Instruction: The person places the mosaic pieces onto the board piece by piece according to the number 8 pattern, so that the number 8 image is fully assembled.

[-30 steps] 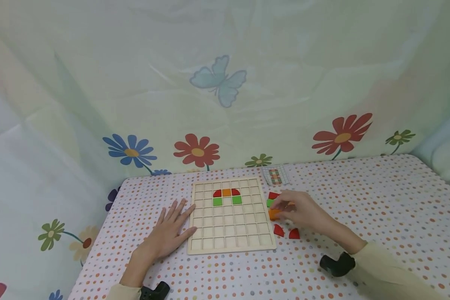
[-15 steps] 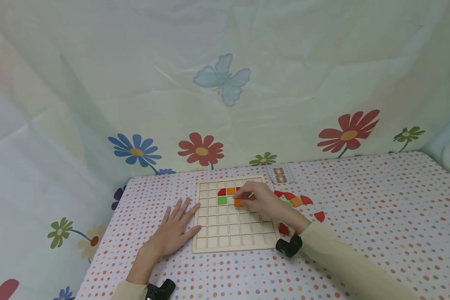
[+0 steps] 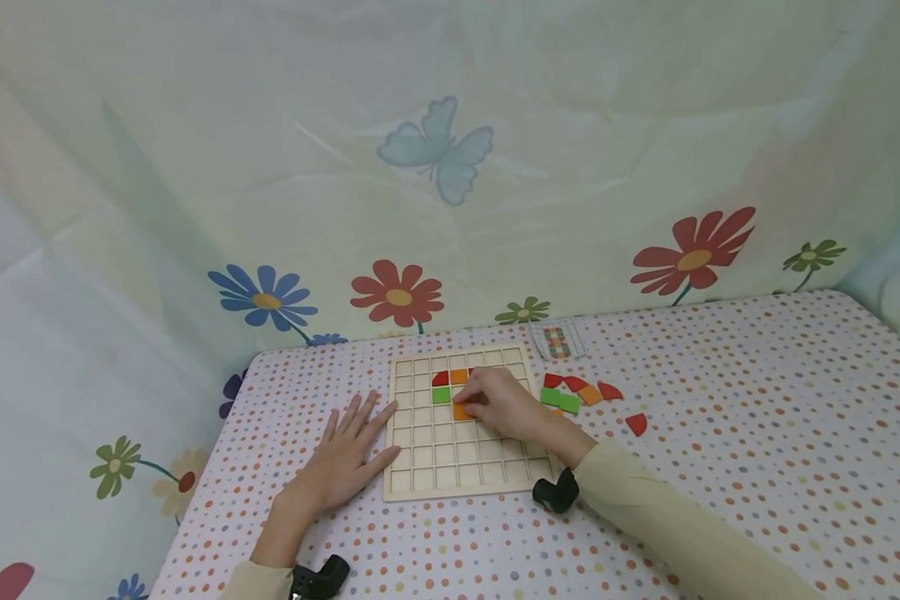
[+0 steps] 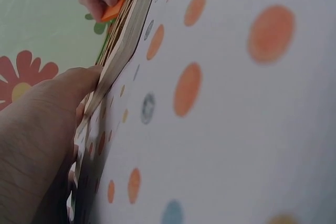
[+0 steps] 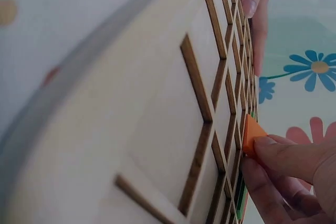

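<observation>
A wooden grid board [image 3: 423,481] lies on the dotted tablecloth. My right hand [image 3: 506,404] pinches an orange square tile [image 3: 462,412] between thumb and fingers, low over a cell near the middle of the board. In the right wrist view the orange tile [image 5: 253,132] stands tilted at the grid. Just behind it on the board sit a green square [image 3: 441,395], a red quarter-circle [image 3: 440,379] and another orange square [image 3: 459,376]; my right hand hides the tiles to their right. My left hand [image 3: 337,467] lies spread, its fingertips and thumb at the board's left edge.
Right of the board lie loose tiles: green squares [image 3: 559,400], an orange square [image 3: 590,394] and several red quarter-circles [image 3: 636,424]. A printed pattern card [image 3: 558,340] lies behind them. A flowered curtain [image 3: 570,167] hangs at the table's back edge.
My right hand has moved left from the loose tiles to the board, carrying the orange tile, then shifted slightly left over the cells. The left hand keeps its place at the board's edge.
</observation>
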A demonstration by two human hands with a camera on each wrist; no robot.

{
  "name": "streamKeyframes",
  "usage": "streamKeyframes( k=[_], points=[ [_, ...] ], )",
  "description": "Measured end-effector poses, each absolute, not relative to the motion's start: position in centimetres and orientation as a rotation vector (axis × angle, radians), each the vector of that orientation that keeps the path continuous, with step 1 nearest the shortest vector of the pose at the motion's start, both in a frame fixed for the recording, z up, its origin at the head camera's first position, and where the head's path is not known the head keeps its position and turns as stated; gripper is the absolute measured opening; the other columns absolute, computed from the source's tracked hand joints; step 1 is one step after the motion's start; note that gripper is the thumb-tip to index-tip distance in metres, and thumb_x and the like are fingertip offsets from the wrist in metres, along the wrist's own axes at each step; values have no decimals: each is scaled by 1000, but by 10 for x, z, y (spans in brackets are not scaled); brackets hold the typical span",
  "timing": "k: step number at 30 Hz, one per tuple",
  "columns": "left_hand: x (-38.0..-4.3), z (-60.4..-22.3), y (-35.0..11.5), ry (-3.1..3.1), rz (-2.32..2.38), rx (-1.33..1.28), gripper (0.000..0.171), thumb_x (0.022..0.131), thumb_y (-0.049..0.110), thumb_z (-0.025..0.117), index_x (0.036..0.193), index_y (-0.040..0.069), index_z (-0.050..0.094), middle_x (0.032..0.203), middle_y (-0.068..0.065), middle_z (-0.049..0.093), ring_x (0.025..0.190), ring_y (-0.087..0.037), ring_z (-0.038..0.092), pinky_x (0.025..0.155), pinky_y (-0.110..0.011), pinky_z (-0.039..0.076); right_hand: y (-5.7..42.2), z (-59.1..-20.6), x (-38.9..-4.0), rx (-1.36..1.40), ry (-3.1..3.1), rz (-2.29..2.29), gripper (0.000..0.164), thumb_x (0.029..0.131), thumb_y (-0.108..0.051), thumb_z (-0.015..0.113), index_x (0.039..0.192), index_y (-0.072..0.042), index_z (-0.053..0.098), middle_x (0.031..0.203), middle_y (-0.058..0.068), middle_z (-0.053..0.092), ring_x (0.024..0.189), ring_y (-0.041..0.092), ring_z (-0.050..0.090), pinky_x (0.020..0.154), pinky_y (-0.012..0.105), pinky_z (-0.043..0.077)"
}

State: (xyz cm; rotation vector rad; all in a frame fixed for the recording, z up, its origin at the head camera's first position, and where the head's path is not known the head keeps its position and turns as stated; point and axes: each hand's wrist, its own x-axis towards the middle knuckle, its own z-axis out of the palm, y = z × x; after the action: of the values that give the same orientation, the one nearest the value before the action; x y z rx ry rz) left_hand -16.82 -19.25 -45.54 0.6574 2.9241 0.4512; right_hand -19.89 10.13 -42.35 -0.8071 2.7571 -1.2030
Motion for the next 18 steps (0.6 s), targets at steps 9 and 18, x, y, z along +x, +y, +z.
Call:
streamKeyframes(
  k=[9, 18],
  points=[
    [-171, -455, -192, 2914, 443, 669, 73, 105, 58, 47, 167, 22, 31, 175, -11, 14, 162, -34, 4, 129, -60, 3, 98, -420, -198, -766, 2786, -1143, 16, 91, 5, 77, 106, 4, 81, 89, 3, 68, 82, 12, 57, 70, 23, 51],
    [-169, -455, -192, 2913, 449, 657, 73, 105, 57, 48, 167, 21, 31, 175, -12, 15, 162, -34, 4, 129, -61, 3, 93, -419, -194, -794, 2838, -1049, 14, 91, 6, 77, 104, 5, 81, 89, 3, 65, 82, 15, 58, 70, 23, 49]
  ],
)
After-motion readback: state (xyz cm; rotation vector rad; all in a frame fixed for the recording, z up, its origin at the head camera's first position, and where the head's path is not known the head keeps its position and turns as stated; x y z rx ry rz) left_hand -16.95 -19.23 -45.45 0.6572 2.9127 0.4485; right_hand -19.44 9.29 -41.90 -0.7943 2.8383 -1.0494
